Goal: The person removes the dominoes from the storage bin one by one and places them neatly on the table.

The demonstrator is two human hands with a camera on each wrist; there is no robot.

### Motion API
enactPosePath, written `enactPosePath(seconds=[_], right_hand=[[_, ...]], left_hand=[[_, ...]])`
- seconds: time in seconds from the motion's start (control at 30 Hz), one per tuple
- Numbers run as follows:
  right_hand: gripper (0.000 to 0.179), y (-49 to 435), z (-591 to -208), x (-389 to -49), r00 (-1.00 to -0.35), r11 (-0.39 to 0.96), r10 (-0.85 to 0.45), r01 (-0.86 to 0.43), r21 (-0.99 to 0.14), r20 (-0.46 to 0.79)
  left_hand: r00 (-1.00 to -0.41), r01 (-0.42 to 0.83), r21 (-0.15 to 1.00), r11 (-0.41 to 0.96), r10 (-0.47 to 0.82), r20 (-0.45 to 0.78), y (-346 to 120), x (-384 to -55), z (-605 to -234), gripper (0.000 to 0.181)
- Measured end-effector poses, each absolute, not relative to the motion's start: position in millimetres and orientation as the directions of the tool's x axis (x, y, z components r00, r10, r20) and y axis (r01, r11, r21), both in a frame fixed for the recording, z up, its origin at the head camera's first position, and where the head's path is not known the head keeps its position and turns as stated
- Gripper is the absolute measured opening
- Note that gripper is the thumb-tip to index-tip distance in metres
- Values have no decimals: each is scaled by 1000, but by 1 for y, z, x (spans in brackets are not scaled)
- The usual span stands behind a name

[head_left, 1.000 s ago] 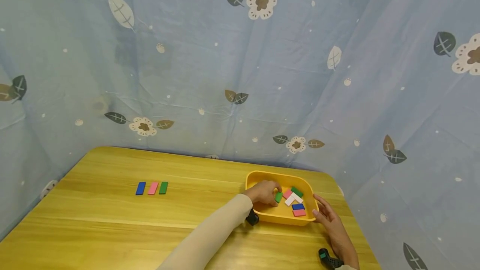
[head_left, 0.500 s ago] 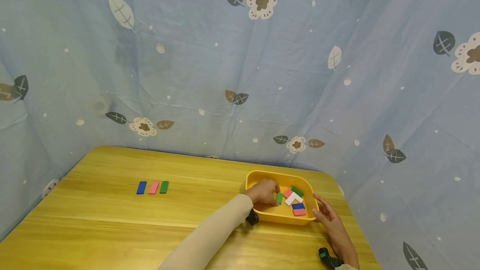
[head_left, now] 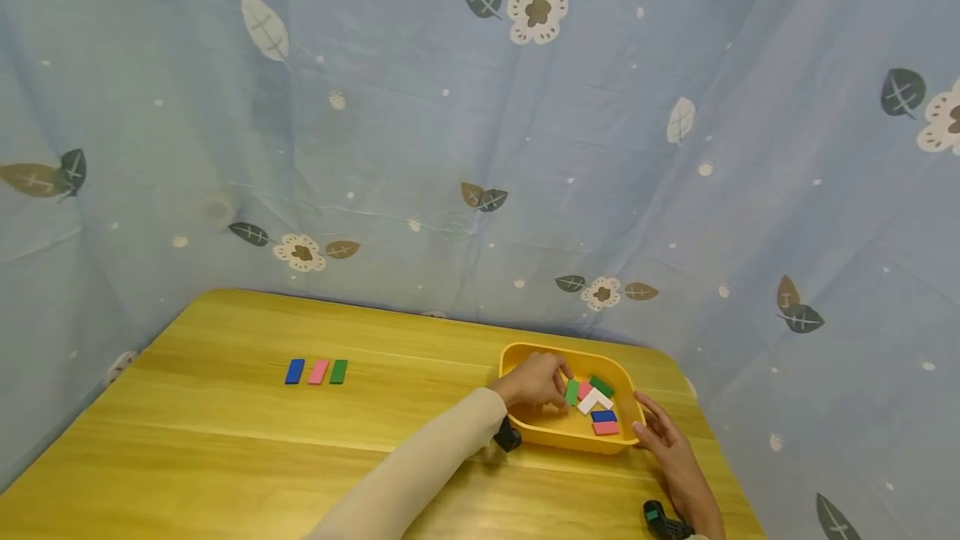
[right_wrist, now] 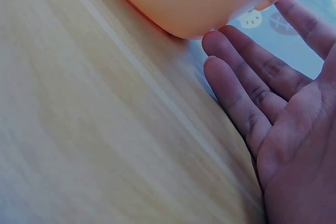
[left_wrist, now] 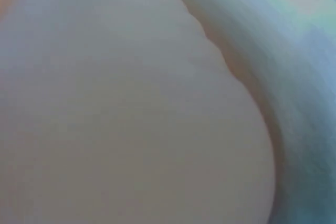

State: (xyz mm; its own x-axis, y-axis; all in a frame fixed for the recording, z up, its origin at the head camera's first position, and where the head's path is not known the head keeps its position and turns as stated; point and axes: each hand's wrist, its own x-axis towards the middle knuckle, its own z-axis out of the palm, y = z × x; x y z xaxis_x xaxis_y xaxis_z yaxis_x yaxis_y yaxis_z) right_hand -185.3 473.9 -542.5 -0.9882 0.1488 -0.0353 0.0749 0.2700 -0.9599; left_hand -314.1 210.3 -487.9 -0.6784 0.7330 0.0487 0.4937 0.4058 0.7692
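Tray (head_left: 562, 440), lower right of frame: your left hand (head_left: 536, 379) curls thumb and finger round a light green tile (head_left: 572, 392) inside, likely since flatness calls for edge grips; your right hand (head_left: 672, 450), fingers loosely extended, touches the tray's right end, seemingly steadying it.

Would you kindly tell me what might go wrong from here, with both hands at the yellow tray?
The left hand has its fingertips at the light green block, close beside a pink block and the white blocks; moving it might nudge those. The right hand rests mostly straight fingers at the end of the yellow tray, so a bump could perhaps shift it.
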Motion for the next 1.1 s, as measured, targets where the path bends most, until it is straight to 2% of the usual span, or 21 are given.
enactPosePath(seconds=[0.4,0.7,1.1], right_hand=[[55,473,-548,-180,-985,292,165,96,-951,-49],[54,469,-542,-185,-990,297,137,60,-953,-20],[57,469,-539,-179,-983,323,176,100,-941,-44]], left_hand=[[-621,547,772,325,775,114,191,-300,-474,42],[-613,609,723,327,772,167,165,-301,-461,44],[-614,602,747,282,762,207,126,-299,-452,45]])
